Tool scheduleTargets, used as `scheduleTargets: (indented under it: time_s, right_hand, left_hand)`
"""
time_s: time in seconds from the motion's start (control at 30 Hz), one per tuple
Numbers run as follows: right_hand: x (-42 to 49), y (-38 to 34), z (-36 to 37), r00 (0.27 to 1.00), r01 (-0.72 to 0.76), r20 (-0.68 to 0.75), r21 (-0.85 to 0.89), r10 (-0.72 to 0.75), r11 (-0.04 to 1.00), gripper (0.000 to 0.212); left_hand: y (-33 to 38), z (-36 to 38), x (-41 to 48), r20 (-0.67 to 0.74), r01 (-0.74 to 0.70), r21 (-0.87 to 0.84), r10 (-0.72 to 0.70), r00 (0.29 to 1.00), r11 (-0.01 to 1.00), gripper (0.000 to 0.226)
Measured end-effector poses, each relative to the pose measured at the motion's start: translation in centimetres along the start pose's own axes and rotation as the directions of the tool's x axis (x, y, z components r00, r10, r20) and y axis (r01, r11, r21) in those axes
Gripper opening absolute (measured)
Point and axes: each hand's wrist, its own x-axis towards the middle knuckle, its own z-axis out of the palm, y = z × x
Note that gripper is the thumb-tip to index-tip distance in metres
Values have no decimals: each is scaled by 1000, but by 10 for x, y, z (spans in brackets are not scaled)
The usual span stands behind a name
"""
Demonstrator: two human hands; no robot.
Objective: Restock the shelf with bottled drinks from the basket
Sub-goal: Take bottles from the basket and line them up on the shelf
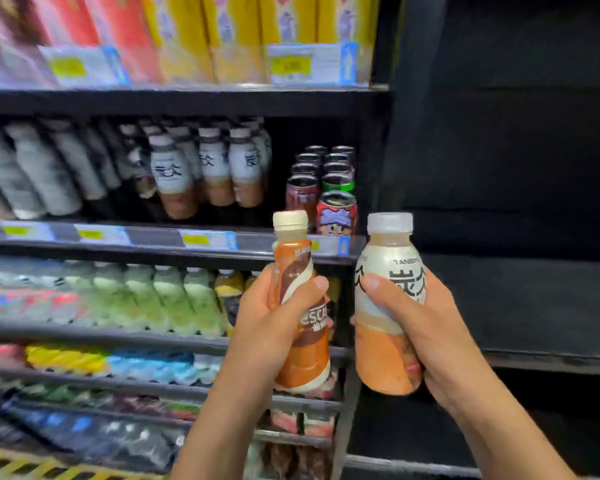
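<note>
Basket not in frame. Left two-thirds of the shelf (194,242) is motion-smeared: price tags (312,64) unreadable, grey bottles at far left just streaks, lower rows reduce to green, yellow and blue blobs. Right of the shelf unit is a dark panel, no detail. Both forearms cut off at bottom edge.

Left hand (267,327) wrapped around the slim coffee bottle (300,306), thumb across the front label, fingers hidden behind it. Label partly covered; only "ESCA" legible. Bottle upright, long axis near vertical with a slight lean, cream cap up. Orange-brown shrink sleeve with brown and cream swirl, narrow waisted shape.

Right hand (420,330) closed on the squat bottle (388,306), thumb over the front, fingers round the right side, palm covering part of the label. Upright, translucent whitish cap up, axis vertical. Wide rounded shoulders, white-silver upper sleeve reading "TANBING" with large black characters, orange lower half, plastic.

Both bottles held side by side in front of the shelf's right end, close but not touching, below the canned drinks (326,181). Matching squat bottles (215,168) stand in rows on the second tier, left of the cans. Cans are metal, dark tops, front one with a red-blue print.
</note>
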Motion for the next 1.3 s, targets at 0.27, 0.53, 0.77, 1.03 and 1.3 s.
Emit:
scheduleTargets:
  time_s: [0.27,0.53,0.77,1.03,1.3]
  right_hand:
    - [27,10,179,982,51,180,38,-57,998,39]
    - [66,15,262,978,86,190,0,-84,996,44]
    - [122,12,291,981,147,135,-51,-139,988,41]
    - [174,5,298,992,124,34,-53,-122,991,25]
    - [214,3,292,984,77,-164,-2,-76,997,27]
  left_hand:
    - [48,-159,23,-115,-110,76,118,986,991,23]
    - [68,-249,78,-147,-131,64,140,979,989,14]
    - [78,-285,140,-154,-139,134,159,975,981,23]
    - [90,-286,204,-65,-131,138,141,988,982,38]
    - [82,-288,273,-38,-70,161,77,996,984,45]
